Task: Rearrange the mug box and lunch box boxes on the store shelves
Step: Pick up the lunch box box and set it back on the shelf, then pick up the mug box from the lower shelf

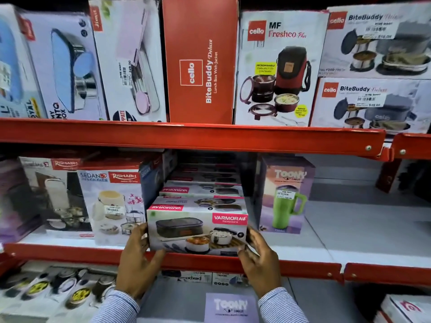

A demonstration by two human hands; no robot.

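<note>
A white Varmora lunch box box (197, 227) stands at the front edge of the middle shelf (303, 264). My left hand (137, 262) grips its left side and my right hand (258, 259) grips its right side. Behind it lie more Varmora boxes (203, 190) in a row going back. To the right stands a purple Toony mug box (285, 194) with a green mug pictured, a little apart from the held box. To the left stands a Rishabh Sedan lunch box box (112, 206).
The upper shelf (186, 134) carries Cello lunch box boxes, among them a red BiteBuddy box (200, 61) and an MF Freshco box (275, 68). Bare white shelf (363, 224) lies right of the mug box. Another Toony box (231, 307) sits below.
</note>
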